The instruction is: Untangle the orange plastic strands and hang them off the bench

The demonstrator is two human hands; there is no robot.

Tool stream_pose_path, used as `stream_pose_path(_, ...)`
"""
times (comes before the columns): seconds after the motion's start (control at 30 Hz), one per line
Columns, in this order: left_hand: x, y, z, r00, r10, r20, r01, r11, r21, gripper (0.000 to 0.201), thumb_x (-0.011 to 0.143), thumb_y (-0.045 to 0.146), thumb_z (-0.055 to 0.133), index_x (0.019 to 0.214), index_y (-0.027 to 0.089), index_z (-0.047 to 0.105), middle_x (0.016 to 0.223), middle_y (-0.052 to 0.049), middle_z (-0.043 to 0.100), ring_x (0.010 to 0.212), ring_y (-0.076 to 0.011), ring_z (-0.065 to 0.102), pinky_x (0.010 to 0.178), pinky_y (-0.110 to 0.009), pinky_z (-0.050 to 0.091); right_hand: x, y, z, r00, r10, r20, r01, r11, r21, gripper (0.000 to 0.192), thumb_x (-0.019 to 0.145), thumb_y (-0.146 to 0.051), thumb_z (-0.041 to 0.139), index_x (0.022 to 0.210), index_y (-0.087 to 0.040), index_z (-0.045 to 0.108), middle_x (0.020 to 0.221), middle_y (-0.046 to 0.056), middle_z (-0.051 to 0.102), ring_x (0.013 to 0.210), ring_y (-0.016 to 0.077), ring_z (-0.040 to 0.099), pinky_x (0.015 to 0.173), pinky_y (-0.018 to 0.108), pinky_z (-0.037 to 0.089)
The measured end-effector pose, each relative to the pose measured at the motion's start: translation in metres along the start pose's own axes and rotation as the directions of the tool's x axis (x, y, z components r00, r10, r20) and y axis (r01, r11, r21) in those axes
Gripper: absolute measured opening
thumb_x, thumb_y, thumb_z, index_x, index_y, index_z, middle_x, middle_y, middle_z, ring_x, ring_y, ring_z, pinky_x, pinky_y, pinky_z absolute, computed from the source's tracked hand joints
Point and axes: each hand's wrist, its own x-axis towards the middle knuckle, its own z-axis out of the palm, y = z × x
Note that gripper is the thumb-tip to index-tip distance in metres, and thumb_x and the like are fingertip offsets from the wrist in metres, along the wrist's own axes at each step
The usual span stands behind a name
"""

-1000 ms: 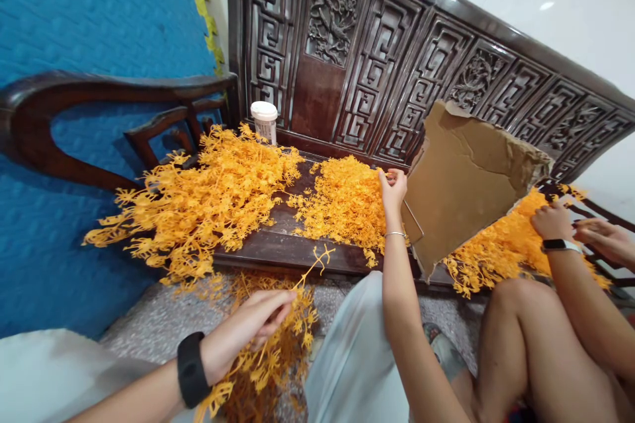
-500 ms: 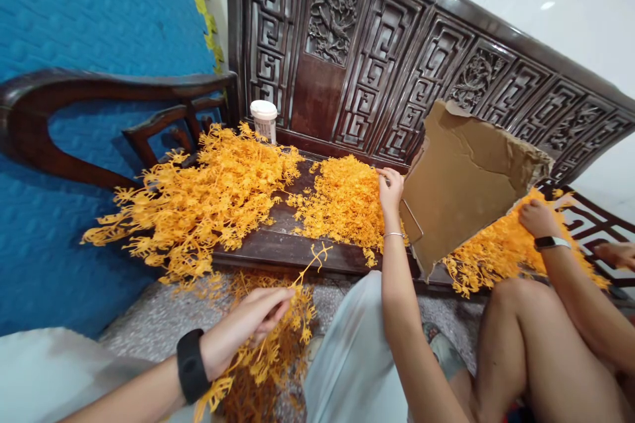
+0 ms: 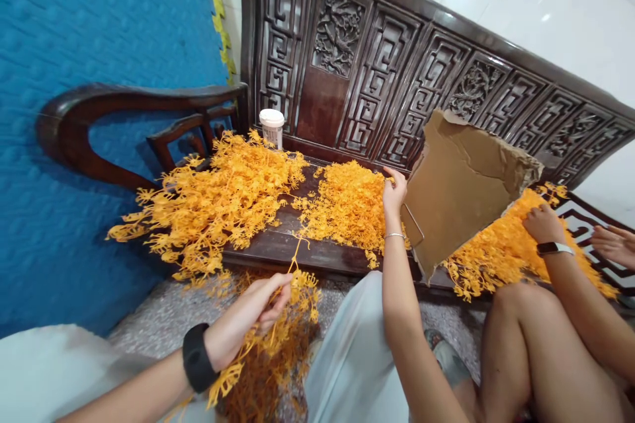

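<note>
Left hand (image 3: 254, 309): fingers pinched around orange stem (image 3: 296, 255), likely steadying it, tip free. Right hand (image 3: 395, 194) at edge of middle orange pile (image 3: 347, 203), probably set within reach; finger grip unclear.

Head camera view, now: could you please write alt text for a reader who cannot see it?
A person's left hand pinches a branched orange strand before a dark carved bench; the right hand is beside the middle orange pile of three on the seat. A cardboard sheet stands between that and the right pile, where another person's hand is.
</note>
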Motion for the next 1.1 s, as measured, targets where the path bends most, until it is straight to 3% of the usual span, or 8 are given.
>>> stream_pose_path(0.17,-0.011,0.004,-0.001,0.998,0.061,-0.009,-0.061,0.998,0.026,0.041,0.073,0.049,0.038,0.049,0.020,0.022,0.039,0.009,0.020,0.038,-0.0063,0.013,0.040,-0.023,0.013,-0.008,-0.035,-0.009,0.976,-0.041,0.214,0.006,0.986,0.164,0.044,0.081,-0.011,0.021,0.094,-0.024,0.061,0.104,0.010,0.057,0.107,0.0192,0.042,0.081,0.041,0.035)
stream_pose_path(0.37,-0.027,0.001,-0.001,0.978,0.204,-0.044,-0.199,0.975,0.102,0.048,0.073,0.046,0.045,0.041,0.019,0.023,0.035,0.008,0.020,0.036,-0.0056,0.018,0.042,-0.023,0.016,-0.040,-0.096,-0.019,0.783,-0.243,0.573,-0.040,0.899,0.435,0.029,0.085,-0.021,0.031,0.098,-0.021,0.058,0.097,0.005,0.061,0.095,0.0150,0.051,0.080,0.034,0.039)
stream_pose_path(0.43,-0.033,0.002,0.001,0.972,0.229,-0.058,-0.226,0.973,0.053,0.047,0.076,0.046,0.042,0.043,0.020,0.021,0.034,0.008,0.020,0.035,-0.0060,0.017,0.041,-0.024,0.016,-0.054,-0.115,-0.023,0.650,-0.333,0.684,-0.083,0.863,0.499,0.025,0.084,-0.028,0.038,0.099,-0.021,0.057,0.093,0.003,0.062,0.089,0.0129,0.055,0.078,0.030,0.042)
stream_pose_path(0.53,-0.045,0.007,0.004,0.961,0.268,-0.074,-0.270,0.962,-0.025,0.046,0.079,0.047,0.037,0.045,0.020,0.018,0.033,0.007,0.020,0.034,-0.0065,0.016,0.040,-0.023,0.016,-0.077,-0.140,-0.031,0.281,-0.501,0.818,-0.225,0.795,0.564,0.028,0.080,-0.035,0.046,0.102,-0.020,0.055,0.094,0.002,0.061,0.086,0.0114,0.056,0.079,0.027,0.043)
stream_pose_path(0.6,-0.053,0.010,0.007,0.956,0.288,-0.064,-0.291,0.956,-0.045,0.047,0.079,0.048,0.034,0.045,0.020,0.019,0.033,0.007,0.020,0.034,-0.0065,0.016,0.040,-0.023,0.015,-0.090,-0.156,-0.038,0.166,-0.551,0.818,-0.269,0.773,0.575,0.032,0.075,-0.037,0.053,0.102,-0.019,0.054,0.097,0.002,0.060,0.087,0.0115,0.055,0.080,0.026,0.042)
stream_pose_path(0.67,-0.061,0.013,0.012,0.954,0.297,-0.035,-0.298,0.954,-0.041,0.048,0.079,0.051,0.032,0.045,0.020,0.020,0.034,0.007,0.021,0.034,-0.0063,0.015,0.039,-0.023,0.014,-0.102,-0.171,-0.047,0.184,-0.568,0.802,-0.251,0.762,0.597,0.035,0.071,-0.037,0.057,0.101,-0.019,0.054,0.096,0.002,0.059,0.086,0.0119,0.055,0.078,0.025,0.042)
stream_pose_path(0.87,-0.078,0.021,0.027,0.939,0.342,0.023,-0.343,0.938,0.047,0.050,0.078,0.055,0.032,0.045,0.019,0.022,0.034,0.007,0.022,0.034,-0.0049,0.015,0.039,-0.021,0.013,-0.120,-0.200,-0.078,0.452,-0.592,0.667,-0.104,0.708,0.699,0.024,0.070,-0.036,0.059,0.085,-0.017,0.060,0.084,0.001,0.058,0.080,0.0130,0.053,0.076,0.025,0.041)
stream_pose_path(1.1,-0.057,0.027,0.026,0.946,0.324,0.013,-0.324,0.944,0.063,0.050,0.073,0.058,0.039,0.045,0.018,0.028,0.033,0.008,0.024,0.030,-0.0036,0.015,0.035,-0.021,0.008,-0.124,-0.169,-0.079,0.704,-0.380,0.599,-0.333,0.569,0.752,0.023,0.068,-0.040,0.059,0.075,-0.017,0.060,0.074,0.001,0.061,0.074,0.0140,0.057,0.074,0.027,0.042)
